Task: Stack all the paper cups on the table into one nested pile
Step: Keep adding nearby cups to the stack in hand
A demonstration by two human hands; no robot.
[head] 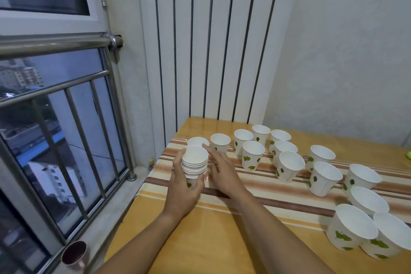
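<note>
Holding the nested stack of paper cups (195, 163) near the table's (200, 247) left edge, the left hand (183, 189) has its grip closed around the lower cups, thumb up the left side and fingers wrapped under the right, while the right hand (222, 171) hangs flat and loose at the stack's 3 o'clock, holding nothing, its forefinger reaching toward the two single cups at 12 and 1 o'clock. The main risk, as I judge it, is the stack itself: several rims sit closely layered, and a cup pushed in crooked could jam or splay the pile, while squeezing the thin paper wall too hard could crease the bottom cup. The stack also sits close to the table's left edge, so a slip could send cups off toward the window ledge, where a dark mug (74, 253) stands. Reaching across could also knock over the loose cups (289, 162), which crowd from 2 to 4 o'clock, some touching. The cups are white, plain inside, with green leaf marks on the outer wall; all stand mouth-up, lightly tapered, on the striped cloth (266, 187).
</note>
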